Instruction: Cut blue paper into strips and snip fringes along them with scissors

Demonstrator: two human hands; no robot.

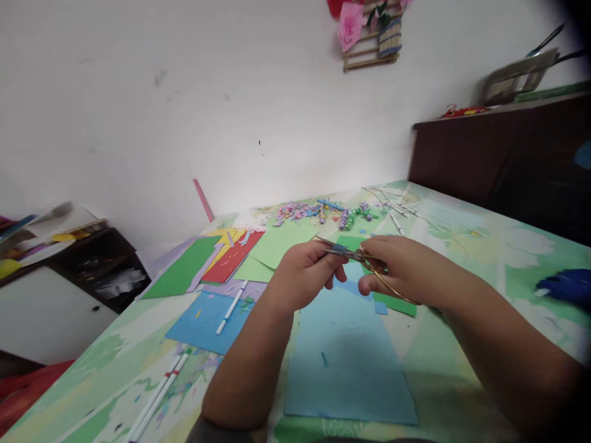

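My right hand (pixel 401 267) is closed around the gold-coloured handles of a pair of scissors (pixel 356 253). Its metal blades point left, slightly apart, around a small piece of blue paper (pixel 340 248). Thumb and fingers of my left hand (pixel 305 274) pinch that piece from the other side; part of it is hidden behind the fingers. Both hands hover above a light blue sheet (pixel 351 363) on the table, which has a thin blue scrap (pixel 324 359) on it. A small blue square (pixel 381 308) lies below my right hand.
Coloured sheets, including a red one (pixel 233 258) and a green one (pixel 182 269), lie at left. White markers (pixel 159 394) rest at front left, another marker (pixel 232 307) on a blue sheet (pixel 198 323). Paper scraps (pixel 300 212) and curled strips (pixel 351 216) lie along the back. A dark cabinet (pixel 462 154) stands right.
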